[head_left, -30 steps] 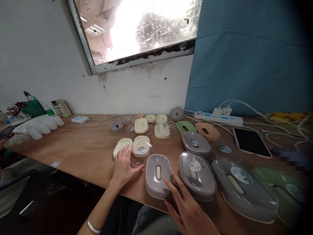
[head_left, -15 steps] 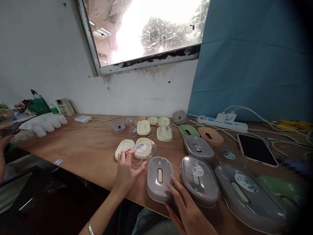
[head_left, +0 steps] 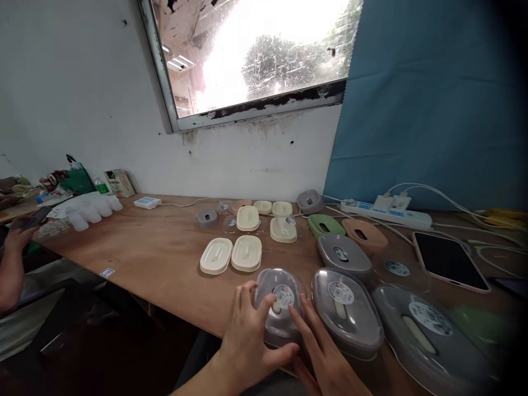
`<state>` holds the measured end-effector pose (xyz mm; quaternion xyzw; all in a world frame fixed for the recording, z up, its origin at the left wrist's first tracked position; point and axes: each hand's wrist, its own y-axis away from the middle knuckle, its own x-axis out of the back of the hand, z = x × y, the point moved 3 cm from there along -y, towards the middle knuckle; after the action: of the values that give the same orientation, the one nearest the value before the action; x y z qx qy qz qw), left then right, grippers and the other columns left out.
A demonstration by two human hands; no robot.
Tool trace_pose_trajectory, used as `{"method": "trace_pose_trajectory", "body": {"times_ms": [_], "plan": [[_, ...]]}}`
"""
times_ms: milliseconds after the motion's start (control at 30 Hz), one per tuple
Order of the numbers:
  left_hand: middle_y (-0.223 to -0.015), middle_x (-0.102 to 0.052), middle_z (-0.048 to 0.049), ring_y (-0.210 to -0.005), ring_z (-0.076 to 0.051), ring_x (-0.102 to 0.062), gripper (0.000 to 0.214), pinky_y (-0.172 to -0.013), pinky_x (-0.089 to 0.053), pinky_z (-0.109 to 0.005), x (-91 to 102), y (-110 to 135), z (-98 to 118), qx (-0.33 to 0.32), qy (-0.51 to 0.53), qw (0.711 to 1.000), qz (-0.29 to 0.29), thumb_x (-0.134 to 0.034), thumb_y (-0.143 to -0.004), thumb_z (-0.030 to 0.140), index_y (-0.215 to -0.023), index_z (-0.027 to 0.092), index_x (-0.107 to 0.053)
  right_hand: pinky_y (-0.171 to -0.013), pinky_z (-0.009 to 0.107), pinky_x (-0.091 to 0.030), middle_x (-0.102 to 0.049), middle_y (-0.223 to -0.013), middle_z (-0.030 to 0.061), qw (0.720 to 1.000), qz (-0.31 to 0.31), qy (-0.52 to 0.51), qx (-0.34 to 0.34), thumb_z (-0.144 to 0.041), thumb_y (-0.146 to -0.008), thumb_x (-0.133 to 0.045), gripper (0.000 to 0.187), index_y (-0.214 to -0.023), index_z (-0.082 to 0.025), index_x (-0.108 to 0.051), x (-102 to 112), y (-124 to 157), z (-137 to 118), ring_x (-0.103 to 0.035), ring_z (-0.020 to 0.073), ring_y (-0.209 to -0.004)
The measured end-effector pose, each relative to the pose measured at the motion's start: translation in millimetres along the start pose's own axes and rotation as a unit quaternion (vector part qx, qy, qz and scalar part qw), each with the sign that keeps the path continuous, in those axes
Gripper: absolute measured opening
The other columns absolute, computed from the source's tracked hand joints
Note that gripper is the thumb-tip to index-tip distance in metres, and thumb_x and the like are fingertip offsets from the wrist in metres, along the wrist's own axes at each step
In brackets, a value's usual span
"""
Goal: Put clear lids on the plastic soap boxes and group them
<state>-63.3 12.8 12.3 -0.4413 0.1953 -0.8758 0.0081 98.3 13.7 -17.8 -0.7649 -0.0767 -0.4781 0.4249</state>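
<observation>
Clear plastic cover [head_left: 284, 292] — likely light, slippery, best rim-held; left hand [head_left: 248, 336] grips it — right hand [head_left: 324, 352], can't tell.

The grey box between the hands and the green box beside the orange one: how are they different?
The grey box has a round sticker on top; the green box shows none. The grey box's slot looks pale; the green box's slot looks dark. Both have rounded corners.
</observation>
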Motion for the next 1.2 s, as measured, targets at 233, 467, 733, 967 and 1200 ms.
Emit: {"method": "trace_pose_trajectory", "body": {"times_ms": [233,467,733,967,1200], "plan": [[-0.148,-0.019,-0.0165,-0.135,-0.031,-0.026,0.076,-0.109,-0.026,-0.050,-5.9,-6,-18,0.052,0.187,0.980,-0.031,-0.069,-0.068,0.044,-0.131,0.022,-0.031,-0.103,0.040,-0.038,-0.023,-0.149,0.0153,0.993,0.025,-0.108,-0.044,-0.017,-0.091,-0.040,0.053,-0.142,-0.017,-0.023,1,-12,-1,-0.024,0.0267,-0.136],[-0.141,-0.038,-0.0120,-0.130,-0.024,-0.036,0.067,-0.108,-0.031,-0.043,-2.0,-8,-22,0.083,0.250,0.965,-0.004,-0.053,-0.082,0.046,-0.137,0.020,-0.026,-0.102,0.046,-0.039,-0.018,-0.150,0.0173,0.994,-0.033,-0.097,-0.046,-0.021,-0.088,-0.047,0.056,-0.139,-0.019,-0.025,1,-29,-7,-0.022,0.0290,-0.136],[-0.144,-0.035,-0.0117,-0.133,-0.026,-0.033,0.068,-0.109,-0.029,-0.047,0.3,-8,-20,0.054,0.221,0.974,-0.023,-0.053,-0.084,0.043,-0.141,0.023,-0.024,-0.102,0.049,-0.037,-0.008,-0.152,0.0186,0.995,-0.020,-0.077,-0.053,-0.015,-0.088,-0.042,0.061,-0.143,-0.017,-0.016,-9,-18,-11,-0.012,0.0323,-0.138],[-0.152,-0.012,-0.0140,-0.140,-0.026,-0.012,0.081,-0.113,-0.017,-0.049,-10.4,3,-19,0.112,0.181,0.975,-0.070,-0.045,-0.084,0.054,-0.145,0.017,-0.008,-0.102,0.055,-0.035,0.009,-0.151,0.0196,0.996,-0.024,-0.059,-0.065,-0.011,-0.080,-0.049,0.075,-0.144,-0.011,-0.009,-12,-17,-12,-0.001,0.0379,-0.137],[-0.148,-0.029,-0.0085,-0.139,-0.022,-0.018,0.059,-0.113,-0.018,-0.050,9.1,-16,-26,0.046,0.095,0.992,-0.071,-0.032,-0.089,0.051,-0.139,0.021,-0.029,-0.100,0.054,-0.038,0.011,-0.150,0.0229,0.998,-0.008,0.011,-0.060,-0.015,-0.080,-0.049,0.078,-0.144,-0.003,-0.005,-1,-13,-15,-0.003,0.0416,-0.137]]}}
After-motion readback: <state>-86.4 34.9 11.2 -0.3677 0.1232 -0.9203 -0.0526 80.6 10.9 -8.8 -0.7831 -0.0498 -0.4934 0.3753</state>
